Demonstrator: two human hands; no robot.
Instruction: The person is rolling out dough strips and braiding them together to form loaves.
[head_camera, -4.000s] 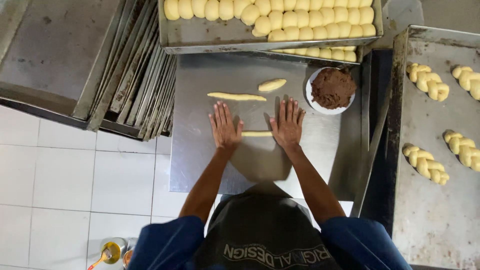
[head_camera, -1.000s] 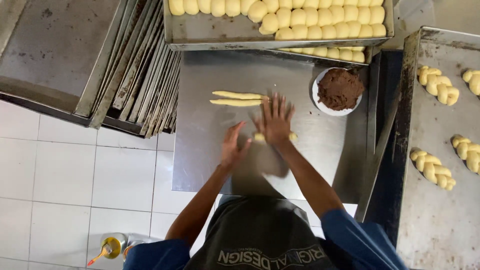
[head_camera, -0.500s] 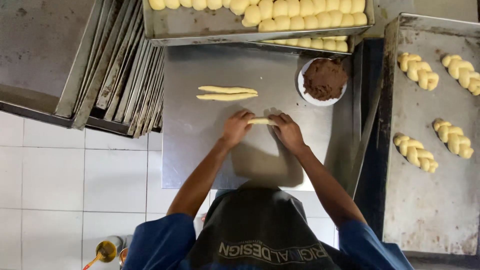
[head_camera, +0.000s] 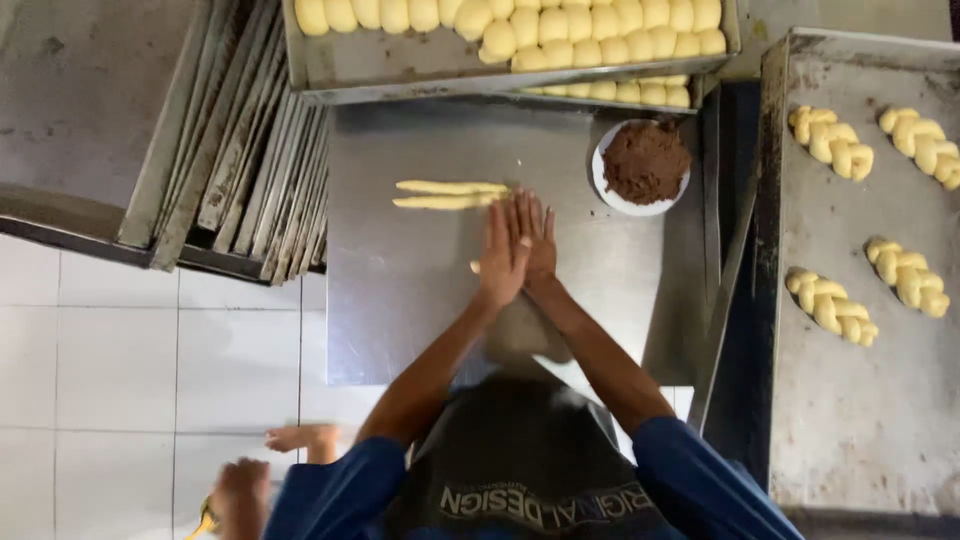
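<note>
Head view, looking straight down. No packages, labels or signs on the work surface; only lettering across the dark apron (head_camera: 520, 470) at bottom centre, not transcribed.

Steel worktop (head_camera: 420, 290) at centre. Two pale yellow dough strands (head_camera: 450, 194), thin and parallel, just beside each other near its upper middle. Round white bowl (head_camera: 643, 168) of dark brown filling at upper right of the worktop. Long tray (head_camera: 400, 65) of pale dough pieces in rows along the top edge. Stack of empty metal trays (head_camera: 250, 160) leaning at left. Baking sheet (head_camera: 860, 400) at right with four braided dough pieces (head_camera: 832, 305). White tiled floor (head_camera: 120, 350) at lower left.

Left hand (head_camera: 500, 258) and right hand (head_camera: 535, 240) flat, fingers extended and close together, side by side and partly overlapping, palms down. Small piece of dough (head_camera: 476, 267) just visible at the left hand's edge, pressed beneath; most of it hidden. Fingertips just short of the two finished strands.
</note>
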